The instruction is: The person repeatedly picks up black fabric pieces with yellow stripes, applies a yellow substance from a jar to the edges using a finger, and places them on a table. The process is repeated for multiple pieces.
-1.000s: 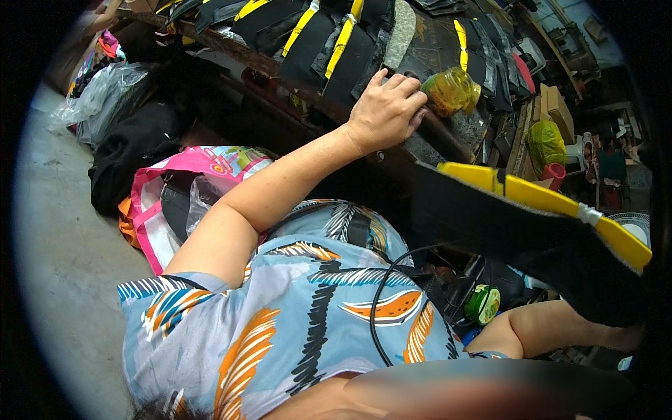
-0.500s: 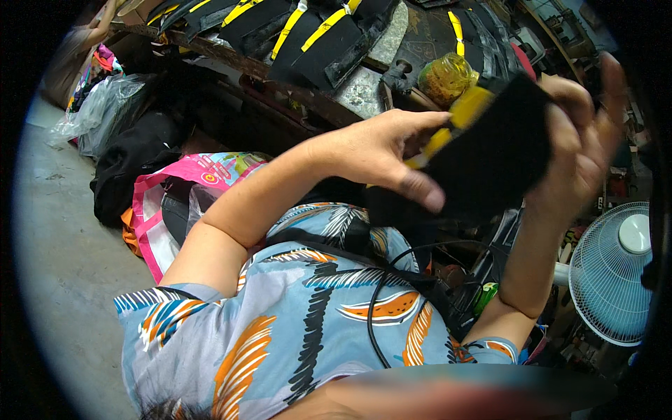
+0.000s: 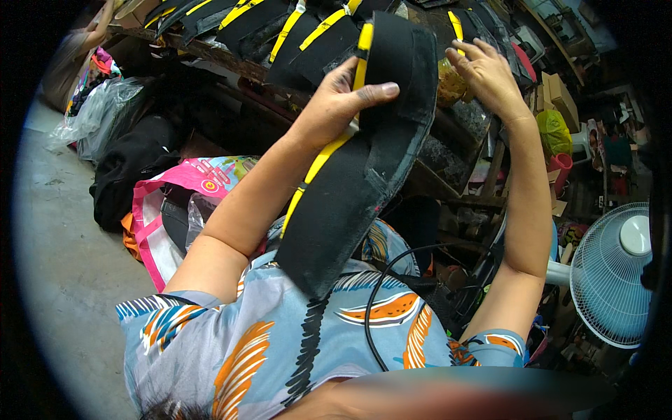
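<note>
My left hand (image 3: 330, 106) is closed on a long, curved black panel (image 3: 350, 185) with a yellow strip along its left edge. The thumb lies across the panel's face and the other fingers go behind it. The panel is held up in front of my chest, slanting down to the left. My right hand (image 3: 494, 78) reaches over a glass jar (image 3: 450, 85) with yellow-brown contents at the bench. Its fingers are bent a little and apart, with nothing visible in them. Part of the jar is hidden behind the hand and the panel.
Several similar black panels (image 3: 322, 43) with yellow strips lie along the bench. A white fan (image 3: 610, 273) stands at the right. A pink-edged bag (image 3: 150, 234) and a clear plastic bag (image 3: 108, 112) are at the left. A black cable (image 3: 371, 308) crosses my front.
My right hand has left the panel and moved up and left to the jar. The left hand has moved left and up with the panel, which now shows its full length.
</note>
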Demonstrator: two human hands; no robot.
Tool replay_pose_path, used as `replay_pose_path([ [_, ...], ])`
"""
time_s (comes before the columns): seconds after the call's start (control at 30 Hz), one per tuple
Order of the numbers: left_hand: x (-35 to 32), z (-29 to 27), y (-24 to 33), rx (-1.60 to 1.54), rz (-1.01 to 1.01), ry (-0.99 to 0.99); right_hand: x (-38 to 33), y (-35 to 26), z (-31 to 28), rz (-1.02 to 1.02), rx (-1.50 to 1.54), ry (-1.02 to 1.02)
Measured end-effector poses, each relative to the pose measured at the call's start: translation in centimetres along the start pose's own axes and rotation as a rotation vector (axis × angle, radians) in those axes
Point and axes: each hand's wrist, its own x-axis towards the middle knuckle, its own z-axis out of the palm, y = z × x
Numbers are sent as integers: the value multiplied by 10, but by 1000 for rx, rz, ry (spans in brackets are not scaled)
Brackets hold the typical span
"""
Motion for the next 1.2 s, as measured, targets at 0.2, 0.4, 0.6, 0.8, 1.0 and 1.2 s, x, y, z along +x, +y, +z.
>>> replay_pose_path([
  [0.2, -3, -2, -13, 11, -159, 25, -5, 11, -30, -32, 568, 187],
  [0.4, -2, 1, -22, -13, -144, -18, -46, -12, -31, -12, 304, 179],
  [0.6, -3, -2, -25, -23, -195, -50, -74, -44, -90, -203, 309, 651],
  [0.8, -2, 2, -28, -134, -225, -63, -63, -49, -66, -119, 175, 564],
  [1.0, -7, 0, -25, -171, -270, -86, -87, -64, -33, 24, 942, 193],
  [1.2, -13, 7, -18, -125, -216, -126, -96, -83, -30, 23, 909, 137],
])
